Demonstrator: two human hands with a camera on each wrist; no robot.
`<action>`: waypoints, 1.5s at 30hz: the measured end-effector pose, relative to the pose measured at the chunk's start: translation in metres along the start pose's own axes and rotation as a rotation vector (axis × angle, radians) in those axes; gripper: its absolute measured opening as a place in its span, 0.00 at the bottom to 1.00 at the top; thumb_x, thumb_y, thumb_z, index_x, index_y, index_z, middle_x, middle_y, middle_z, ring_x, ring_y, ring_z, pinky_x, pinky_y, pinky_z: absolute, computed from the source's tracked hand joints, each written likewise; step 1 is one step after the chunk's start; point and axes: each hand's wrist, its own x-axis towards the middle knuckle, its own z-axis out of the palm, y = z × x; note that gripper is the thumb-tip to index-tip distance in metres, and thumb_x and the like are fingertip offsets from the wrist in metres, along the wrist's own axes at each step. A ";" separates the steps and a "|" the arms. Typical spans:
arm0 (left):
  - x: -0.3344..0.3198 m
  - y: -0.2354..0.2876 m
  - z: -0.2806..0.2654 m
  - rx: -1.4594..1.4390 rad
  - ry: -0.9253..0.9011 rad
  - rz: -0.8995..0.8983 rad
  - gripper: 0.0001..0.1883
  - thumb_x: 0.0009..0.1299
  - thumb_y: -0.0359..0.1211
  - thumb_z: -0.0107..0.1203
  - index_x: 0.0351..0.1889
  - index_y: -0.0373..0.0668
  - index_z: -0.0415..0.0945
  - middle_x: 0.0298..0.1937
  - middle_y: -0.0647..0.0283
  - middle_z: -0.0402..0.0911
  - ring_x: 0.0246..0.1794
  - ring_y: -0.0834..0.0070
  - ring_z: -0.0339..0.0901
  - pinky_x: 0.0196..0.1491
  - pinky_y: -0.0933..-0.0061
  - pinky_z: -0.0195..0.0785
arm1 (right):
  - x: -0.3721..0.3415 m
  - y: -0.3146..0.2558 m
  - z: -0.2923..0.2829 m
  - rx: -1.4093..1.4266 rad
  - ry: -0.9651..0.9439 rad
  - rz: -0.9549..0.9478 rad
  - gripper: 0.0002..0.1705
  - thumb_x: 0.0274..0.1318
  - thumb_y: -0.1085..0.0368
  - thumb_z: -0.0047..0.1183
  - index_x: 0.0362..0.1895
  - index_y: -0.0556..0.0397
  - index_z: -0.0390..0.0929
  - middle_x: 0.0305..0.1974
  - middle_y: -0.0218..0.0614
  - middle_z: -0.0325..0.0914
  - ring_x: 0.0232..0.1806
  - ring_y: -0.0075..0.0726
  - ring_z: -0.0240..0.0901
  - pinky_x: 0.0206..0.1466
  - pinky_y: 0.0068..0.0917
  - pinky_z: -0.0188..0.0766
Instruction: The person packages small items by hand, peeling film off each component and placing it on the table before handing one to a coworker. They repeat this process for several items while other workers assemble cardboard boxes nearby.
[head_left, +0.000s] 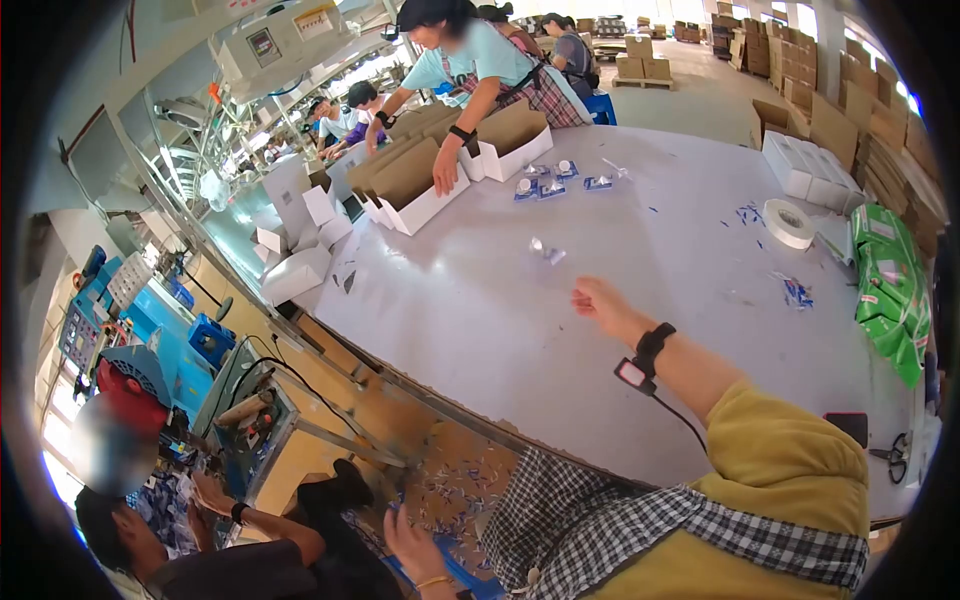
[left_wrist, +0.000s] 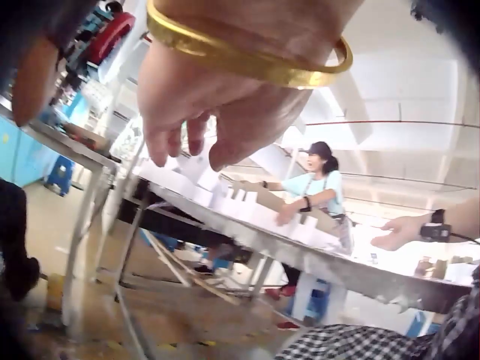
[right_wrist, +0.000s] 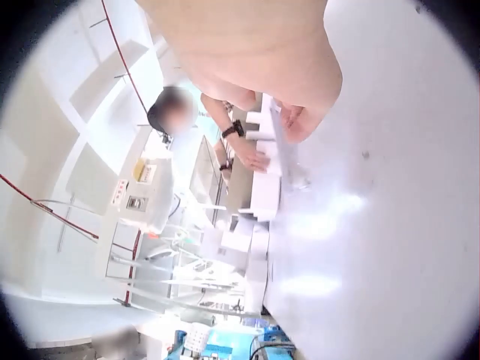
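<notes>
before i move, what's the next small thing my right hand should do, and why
I'd ease your right hand forward to the small clear packet: it appears just beyond your fingers, apart from the group of packets near the open boxes.

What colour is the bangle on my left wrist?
The bangle is gold, clearest in the left wrist view.

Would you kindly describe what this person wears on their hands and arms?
The right hand is ungloved, with a black wrist strap, a small device and a black cable; the sleeve is mustard yellow. The left hand, also ungloved, has a gold-coloured bangle.
</notes>
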 end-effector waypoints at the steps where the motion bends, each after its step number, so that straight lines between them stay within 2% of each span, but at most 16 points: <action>1: -0.005 -0.009 -0.001 -0.001 -0.001 -0.002 0.16 0.63 0.23 0.48 0.49 0.37 0.75 0.65 0.52 0.60 0.62 0.55 0.62 0.64 0.61 0.57 | -0.005 0.002 -0.006 -0.100 -0.038 0.012 0.16 0.60 0.59 0.46 0.47 0.57 0.72 0.34 0.30 0.75 0.36 0.26 0.71 0.40 0.26 0.71; 4: -0.029 -0.036 0.007 -0.019 -0.005 -0.117 0.17 0.62 0.26 0.50 0.51 0.38 0.75 0.61 0.51 0.66 0.63 0.53 0.62 0.64 0.57 0.56 | -0.010 0.023 -0.035 -0.310 -0.188 0.016 0.15 0.60 0.63 0.45 0.47 0.59 0.71 0.35 0.32 0.74 0.35 0.27 0.70 0.39 0.26 0.71; 8: -0.056 -0.054 0.049 -0.037 -0.196 0.029 0.19 0.63 0.34 0.53 0.53 0.42 0.74 0.56 0.51 0.73 0.58 0.54 0.68 0.60 0.57 0.61 | -0.015 0.038 -0.044 -0.388 -0.257 -0.064 0.15 0.58 0.67 0.45 0.48 0.60 0.71 0.34 0.34 0.74 0.33 0.26 0.70 0.37 0.24 0.70; 10: -0.060 -0.028 0.058 -0.051 -0.650 -0.166 0.17 0.67 0.38 0.51 0.52 0.43 0.75 0.54 0.53 0.75 0.49 0.61 0.76 0.53 0.60 0.68 | -0.013 0.039 -0.046 -0.427 -0.276 -0.067 0.15 0.58 0.67 0.45 0.48 0.60 0.72 0.33 0.34 0.74 0.33 0.26 0.70 0.37 0.24 0.70; 11: -0.068 -0.032 0.071 -0.066 -0.634 -0.183 0.17 0.67 0.38 0.51 0.52 0.43 0.75 0.54 0.53 0.75 0.49 0.61 0.76 0.53 0.60 0.68 | -0.010 0.038 -0.045 -0.456 -0.274 -0.071 0.14 0.59 0.67 0.45 0.47 0.60 0.72 0.33 0.34 0.74 0.33 0.25 0.70 0.36 0.23 0.69; 13: -0.083 -0.052 0.110 -0.301 -1.021 -0.523 0.19 0.70 0.42 0.49 0.55 0.45 0.73 0.48 0.57 0.80 0.40 0.68 0.80 0.45 0.64 0.72 | -0.017 0.031 -0.042 -0.444 -0.293 -0.064 0.15 0.59 0.66 0.45 0.47 0.60 0.72 0.33 0.34 0.74 0.33 0.25 0.69 0.37 0.23 0.69; 16: -0.112 -0.071 0.137 -0.357 -1.142 -0.473 0.21 0.71 0.44 0.49 0.55 0.41 0.73 0.40 0.60 0.82 0.36 0.72 0.80 0.43 0.70 0.72 | -0.013 0.030 -0.045 -0.409 -0.314 -0.035 0.16 0.59 0.64 0.46 0.49 0.60 0.71 0.34 0.33 0.74 0.32 0.24 0.69 0.37 0.23 0.69; 19: -0.116 -0.071 0.133 -0.763 -0.933 -0.777 0.21 0.71 0.44 0.49 0.50 0.37 0.77 0.37 0.61 0.82 0.35 0.73 0.79 0.40 0.74 0.71 | -0.024 0.020 -0.037 -0.435 -0.305 0.036 0.22 0.58 0.63 0.47 0.55 0.58 0.68 0.39 0.37 0.74 0.37 0.27 0.70 0.42 0.26 0.70; 21: -0.120 -0.070 0.132 -0.717 -0.919 -0.688 0.21 0.70 0.44 0.49 0.49 0.36 0.77 0.36 0.60 0.82 0.35 0.72 0.79 0.40 0.74 0.70 | -0.004 0.012 -0.037 -0.477 -0.281 0.080 0.26 0.57 0.62 0.49 0.59 0.57 0.65 0.44 0.40 0.73 0.43 0.30 0.71 0.46 0.29 0.71; 23: -0.116 -0.072 0.129 -0.543 -0.914 -0.626 0.18 0.67 0.38 0.56 0.51 0.36 0.75 0.38 0.59 0.81 0.34 0.72 0.78 0.41 0.72 0.71 | 0.042 0.026 -0.041 -0.906 -0.308 -0.537 0.34 0.52 0.63 0.51 0.65 0.51 0.60 0.58 0.48 0.64 0.61 0.43 0.62 0.60 0.38 0.63; 24: -0.118 -0.076 0.132 -0.537 -0.926 -0.614 0.18 0.67 0.38 0.56 0.51 0.36 0.75 0.38 0.59 0.81 0.34 0.72 0.78 0.41 0.72 0.71 | 0.046 0.012 -0.035 -0.905 -0.291 -0.536 0.34 0.52 0.63 0.51 0.65 0.51 0.60 0.58 0.48 0.64 0.61 0.43 0.62 0.60 0.38 0.63; 26: -0.134 -0.093 0.141 -0.618 -0.835 -0.537 0.15 0.69 0.39 0.50 0.43 0.38 0.78 0.41 0.51 0.81 0.44 0.59 0.77 0.46 0.63 0.68 | 0.059 -0.013 -0.016 -1.210 -0.317 -0.715 0.40 0.47 0.65 0.55 0.67 0.45 0.58 0.66 0.48 0.55 0.72 0.51 0.45 0.70 0.45 0.49; 32: -0.155 -0.126 0.154 -0.288 -0.833 -0.272 0.19 0.69 0.43 0.48 0.46 0.37 0.77 0.41 0.51 0.81 0.45 0.57 0.76 0.48 0.62 0.67 | 0.146 -0.039 0.001 -1.830 -0.073 -0.686 0.43 0.43 0.69 0.59 0.67 0.43 0.57 0.67 0.42 0.57 0.73 0.56 0.42 0.70 0.51 0.47; 39: -0.146 -0.113 0.134 -0.075 -0.870 -0.176 0.22 0.69 0.46 0.47 0.52 0.38 0.75 0.48 0.47 0.79 0.51 0.53 0.74 0.52 0.61 0.65 | 0.211 -0.038 -0.014 -1.602 -0.028 -0.422 0.30 0.49 0.70 0.52 0.60 0.48 0.64 0.57 0.41 0.70 0.61 0.49 0.64 0.62 0.43 0.61; 41: -0.127 -0.092 0.130 -0.081 -0.914 -0.237 0.23 0.70 0.46 0.47 0.53 0.38 0.74 0.51 0.46 0.77 0.53 0.52 0.73 0.54 0.61 0.65 | 0.216 -0.029 -0.019 -1.572 -0.089 -0.665 0.23 0.50 0.70 0.50 0.54 0.50 0.69 0.47 0.42 0.75 0.53 0.47 0.71 0.54 0.41 0.67; 45: -0.108 -0.089 0.138 -0.083 -0.891 -0.153 0.22 0.71 0.44 0.46 0.52 0.36 0.74 0.50 0.46 0.77 0.51 0.50 0.72 0.54 0.61 0.64 | 0.180 -0.022 -0.018 -1.461 -0.222 -0.612 0.17 0.49 0.70 0.50 0.47 0.52 0.72 0.40 0.43 0.77 0.47 0.49 0.74 0.47 0.40 0.69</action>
